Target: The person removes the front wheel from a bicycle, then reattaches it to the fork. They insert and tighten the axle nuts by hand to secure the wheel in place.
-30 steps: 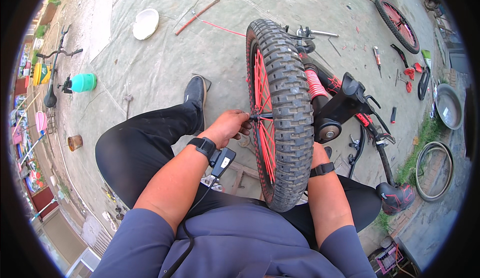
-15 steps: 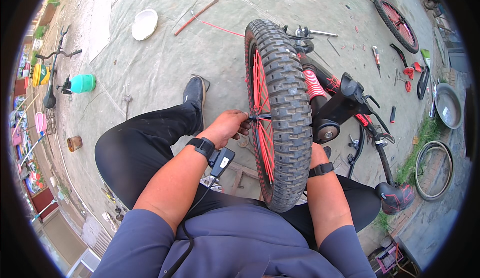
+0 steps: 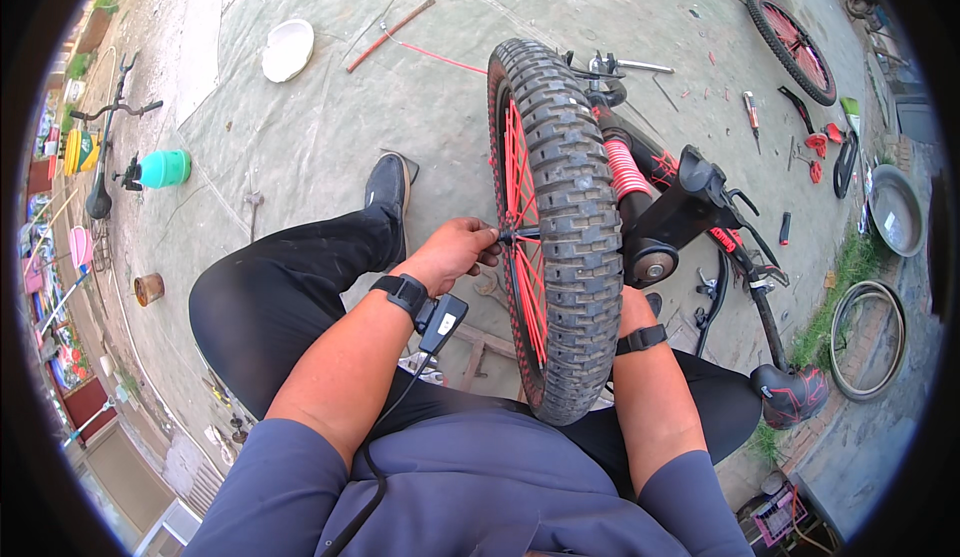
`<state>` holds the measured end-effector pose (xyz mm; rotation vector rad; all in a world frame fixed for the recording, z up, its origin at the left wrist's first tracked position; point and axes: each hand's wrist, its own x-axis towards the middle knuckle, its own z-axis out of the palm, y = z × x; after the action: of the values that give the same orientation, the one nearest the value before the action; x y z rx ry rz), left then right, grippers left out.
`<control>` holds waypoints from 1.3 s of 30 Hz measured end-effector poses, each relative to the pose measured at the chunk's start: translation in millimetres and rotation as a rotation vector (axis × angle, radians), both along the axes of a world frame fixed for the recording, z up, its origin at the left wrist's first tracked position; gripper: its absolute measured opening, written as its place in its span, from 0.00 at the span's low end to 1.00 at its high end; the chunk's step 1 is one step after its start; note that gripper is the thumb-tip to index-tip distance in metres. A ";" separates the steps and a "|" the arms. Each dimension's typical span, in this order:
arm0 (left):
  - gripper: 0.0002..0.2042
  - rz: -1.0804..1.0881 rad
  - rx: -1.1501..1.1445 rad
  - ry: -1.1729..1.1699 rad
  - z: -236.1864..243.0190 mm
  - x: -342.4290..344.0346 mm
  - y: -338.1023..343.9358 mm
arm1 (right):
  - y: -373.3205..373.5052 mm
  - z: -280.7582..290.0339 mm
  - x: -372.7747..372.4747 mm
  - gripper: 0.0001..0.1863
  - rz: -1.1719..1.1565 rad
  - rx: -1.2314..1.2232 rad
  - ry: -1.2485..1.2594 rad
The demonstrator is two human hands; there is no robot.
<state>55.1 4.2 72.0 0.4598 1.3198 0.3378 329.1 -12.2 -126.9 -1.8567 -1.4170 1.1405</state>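
Observation:
A bicycle wheel (image 3: 575,187) with a knobby black tyre and red spokes (image 3: 522,172) stands upright between my knees. My left hand (image 3: 468,249) is closed at its left side, with thumb and fingertips pinching the end of the wheel axle (image 3: 506,237) at the hub. Behind the tyre, on the far side of the wheel, is my right hand (image 3: 634,307). Only its wrist end shows, and its fingers are hidden. Right of the wheel lies the bicycle frame (image 3: 665,227), black with red parts, including a red coil spring (image 3: 628,169).
A second wheel (image 3: 792,49) lies at the upper right, near a screwdriver (image 3: 752,115) and a metal basin (image 3: 897,212). A saddle (image 3: 788,395) is by my right knee. At the left are a white bowl (image 3: 288,51), a red rod (image 3: 390,35) and a green container (image 3: 165,168).

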 end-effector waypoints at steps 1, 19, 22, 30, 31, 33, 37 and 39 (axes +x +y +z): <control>0.12 0.019 -0.002 0.018 -0.8 -7.9 -5.8 | 0.6 18.8 -14.2 0.07 0.023 0.044 0.078; 0.12 -0.018 -0.012 0.009 2.1 3.1 -1.0 | 14.6 89.9 -13.1 0.09 -0.080 -0.263 0.328; 0.12 -0.030 0.028 0.020 1.2 3.5 -1.4 | 15.4 95.0 -13.2 0.09 -0.092 -0.288 0.385; 0.11 -0.063 0.151 0.102 -0.7 5.1 -4.4 | 16.1 103.7 -15.6 0.10 -0.112 -0.328 0.450; 0.11 -0.063 0.163 0.108 -1.6 4.8 -5.0 | 16.0 101.8 -16.0 0.10 -0.119 -0.344 0.449; 0.11 -0.065 0.179 0.124 -2.1 4.3 -6.5 | 16.0 99.1 -17.1 0.11 -0.115 -0.392 0.421; 0.12 -0.054 0.204 0.148 -2.5 0.9 -11.0 | 17.8 92.5 -22.0 0.13 -0.101 -0.487 0.369; 0.13 -0.090 0.217 0.123 -2.4 16.1 -3.6 | 16.5 62.6 -0.8 0.13 0.055 0.084 -0.140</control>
<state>71.3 0.7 69.5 0.7297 1.3828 0.3850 328.3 4.3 -64.3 -1.8797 -1.5775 0.9778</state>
